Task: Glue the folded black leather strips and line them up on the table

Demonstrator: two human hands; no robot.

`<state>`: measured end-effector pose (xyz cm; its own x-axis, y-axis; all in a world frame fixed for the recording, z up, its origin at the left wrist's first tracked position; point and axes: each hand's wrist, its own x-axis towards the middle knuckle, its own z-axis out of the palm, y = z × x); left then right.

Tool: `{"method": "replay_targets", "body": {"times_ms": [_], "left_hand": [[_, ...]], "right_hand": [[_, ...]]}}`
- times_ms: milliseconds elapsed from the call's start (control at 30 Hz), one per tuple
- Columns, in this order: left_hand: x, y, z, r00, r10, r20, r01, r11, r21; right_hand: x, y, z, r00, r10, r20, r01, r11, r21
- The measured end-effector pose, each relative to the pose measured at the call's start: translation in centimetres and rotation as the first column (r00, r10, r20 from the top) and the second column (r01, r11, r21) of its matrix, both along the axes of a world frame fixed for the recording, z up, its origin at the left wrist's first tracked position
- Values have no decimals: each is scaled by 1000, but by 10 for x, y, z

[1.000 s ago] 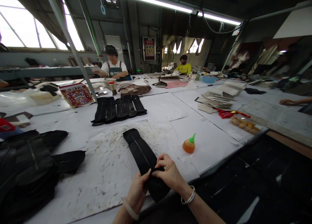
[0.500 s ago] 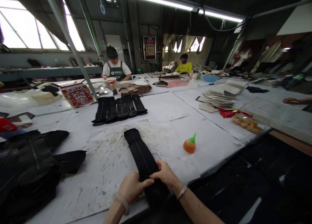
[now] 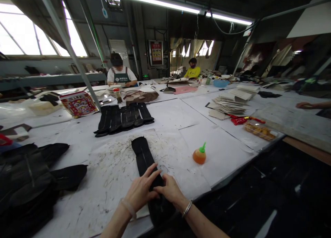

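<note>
Left hand open, fingers extended and spread over black strip, wrist angled in from lower left. Right hand bent, thumb and fingers touching strip just beside; can't tell if it grips. Strip is long, dark, with faint lengthwise line; far end lies on white surface, near end at front edge.
</note>
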<state>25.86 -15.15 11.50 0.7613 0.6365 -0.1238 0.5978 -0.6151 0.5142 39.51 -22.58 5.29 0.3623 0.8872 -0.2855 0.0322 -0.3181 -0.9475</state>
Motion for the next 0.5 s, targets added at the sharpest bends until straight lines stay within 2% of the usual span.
{"method": "replay_targets", "body": {"times_ms": [67,133,233,300,367,433,500], "left_hand": [[10,17,-6,980,-198,13,198,978,-67],[20,33,-13,936,-348,-53,342,934,-100],[34,49,-24,874,-446,-194,430,895,-120],[40,53,-29,847,-467,-251,447,884,-135],[43,55,-30,836,-482,-264,460,876,-142],[45,54,-28,837,-485,-255,465,875,-137],[46,52,-23,842,-475,-257,443,880,-174]], "right_hand": [[0,0,-1,999,0,40,0,1000,9],[0,-3,0,997,-2,83,1,1000,20],[11,-14,0,985,-50,164,43,998,45],[31,-26,0,956,-163,244,147,986,84],[63,-38,0,873,-349,340,318,937,147],[103,-45,0,737,-520,432,483,852,202],[142,-44,0,636,-579,510,543,805,238]]}}
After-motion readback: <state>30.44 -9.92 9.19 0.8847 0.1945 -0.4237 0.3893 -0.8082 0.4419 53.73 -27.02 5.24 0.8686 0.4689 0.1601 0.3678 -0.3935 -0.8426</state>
